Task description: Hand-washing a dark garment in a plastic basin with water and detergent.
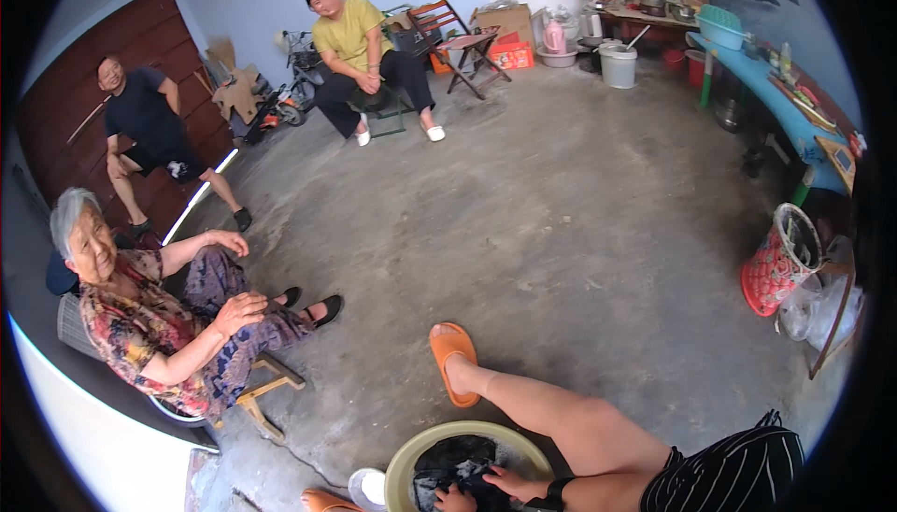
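Note:
A yellow-green basin [400, 463] stands on the floor at the lower edge, with dark wet cloth [455, 456] and whitish suds inside. My left hand [455, 500] rests on the cloth with its fingers apart, and the lower edge of the picture cuts it off. To its right, my right hand [514, 484] reaches over the basin's side, with a dark band at the wrist. Its fingers are spread and touch the cloth. Just left of the basin is a small white bowl [371, 487].
My orange slippers [456, 362] are beyond and left of the basin. A seated person [149, 316] is at the left; two more people sit farther back. A red patterned bin [780, 264], plastic bags [822, 311] and a blue table [775, 101] line the right side.

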`<state>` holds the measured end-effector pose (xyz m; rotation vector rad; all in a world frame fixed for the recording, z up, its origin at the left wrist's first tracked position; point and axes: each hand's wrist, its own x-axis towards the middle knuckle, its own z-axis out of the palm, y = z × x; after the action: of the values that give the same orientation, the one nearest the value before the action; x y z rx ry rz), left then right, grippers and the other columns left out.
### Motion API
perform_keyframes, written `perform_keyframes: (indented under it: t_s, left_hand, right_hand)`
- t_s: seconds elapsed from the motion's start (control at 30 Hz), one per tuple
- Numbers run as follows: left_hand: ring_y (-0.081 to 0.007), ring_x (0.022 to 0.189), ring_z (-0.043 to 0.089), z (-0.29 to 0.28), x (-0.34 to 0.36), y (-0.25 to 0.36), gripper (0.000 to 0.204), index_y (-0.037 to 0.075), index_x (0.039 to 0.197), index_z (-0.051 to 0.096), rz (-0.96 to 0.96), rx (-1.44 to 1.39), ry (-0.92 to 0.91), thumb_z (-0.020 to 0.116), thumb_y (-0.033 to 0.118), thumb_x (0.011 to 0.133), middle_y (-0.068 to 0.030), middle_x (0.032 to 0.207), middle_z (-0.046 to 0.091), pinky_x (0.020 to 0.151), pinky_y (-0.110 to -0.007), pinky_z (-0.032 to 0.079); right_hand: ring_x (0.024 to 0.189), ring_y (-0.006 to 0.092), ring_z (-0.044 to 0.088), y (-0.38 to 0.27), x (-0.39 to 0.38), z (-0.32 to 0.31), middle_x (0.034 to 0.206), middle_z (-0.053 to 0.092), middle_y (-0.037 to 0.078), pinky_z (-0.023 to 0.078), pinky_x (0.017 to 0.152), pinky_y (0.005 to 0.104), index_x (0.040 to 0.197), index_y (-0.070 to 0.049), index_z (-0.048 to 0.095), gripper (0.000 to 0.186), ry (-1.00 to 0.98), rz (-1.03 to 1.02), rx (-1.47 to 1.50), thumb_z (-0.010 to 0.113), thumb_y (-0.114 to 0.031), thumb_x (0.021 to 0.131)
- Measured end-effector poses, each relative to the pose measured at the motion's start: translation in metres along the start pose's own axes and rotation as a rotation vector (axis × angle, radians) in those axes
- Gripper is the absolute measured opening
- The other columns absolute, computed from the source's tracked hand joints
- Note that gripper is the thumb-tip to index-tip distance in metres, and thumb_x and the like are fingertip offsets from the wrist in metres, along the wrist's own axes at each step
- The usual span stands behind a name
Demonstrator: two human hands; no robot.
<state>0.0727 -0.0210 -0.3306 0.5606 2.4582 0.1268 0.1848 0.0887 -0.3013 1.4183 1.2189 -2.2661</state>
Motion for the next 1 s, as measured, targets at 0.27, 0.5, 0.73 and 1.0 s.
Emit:
perform_keyframes:
  t_s: [0.27, 0.5, 0.73, 1.0]
  left_hand:
    - [-0.0381, 0.111, 0.042, -0.013, -0.042, 0.001, 0.02, 0.016, 0.095, 0.061, 0.326, -0.295, 0.156, 0.057, 0.011, 0.076, -0.0173, 0.119, 0.047, 0.092, -0.05, 0.033]
    - [-0.0336, 0.121, 0.035, 0.004, -0.066, -0.008, 0.047, 0.025, 0.121, 0.05, 0.624, -0.43, 0.253, 0.061, 0.036, 0.077, -0.0176, 0.126, 0.04, 0.094, -0.047, 0.034]
    - [-0.0341, 0.117, 0.041, 0.017, -0.044, 0.0, 0.046, 0.025, 0.119, 0.052, 0.309, -0.389, 0.394, 0.052, 0.051, 0.081, -0.0174, 0.119, 0.048, 0.097, -0.046, 0.032]
    - [-0.0373, 0.093, 0.053, -0.003, -0.036, 0.009, 0.025, 0.007, 0.1, 0.058, 0.315, -0.408, 0.446, 0.051, 0.026, 0.084, -0.0169, 0.097, 0.059, 0.081, -0.046, 0.043]
  right_hand:
    - [0.105, 0.0244, 0.049, 0.015, 0.029, 0.003, 0.123, 0.046, 0.011, 0.043, 0.075, 0.0482, 0.13, -0.015, 0.039, 0.065, -0.011, -0.002, 0.124, 0.048, -0.055, 0.081]
    - [0.098, 0.024, 0.053, 0.02, 0.032, 0.006, 0.115, 0.053, 0.008, 0.042, 0.085, 0.043, 0.116, -0.013, 0.052, 0.058, -0.345, 0.07, 0.523, 0.051, -0.057, 0.079]
    - [0.1, 0.0268, 0.053, 0.05, 0.008, 0.001, 0.111, 0.054, 0.013, 0.043, 0.087, 0.0349, 0.129, -0.005, 0.036, 0.064, -0.094, -0.612, -0.356, 0.065, -0.02, 0.074]
    - [0.1, 0.0279, 0.053, 0.023, 0.003, 0.004, 0.107, 0.056, 0.016, 0.043, 0.084, 0.0354, 0.124, 0.001, 0.044, 0.059, -0.138, -0.641, -0.998, 0.063, -0.033, 0.079]
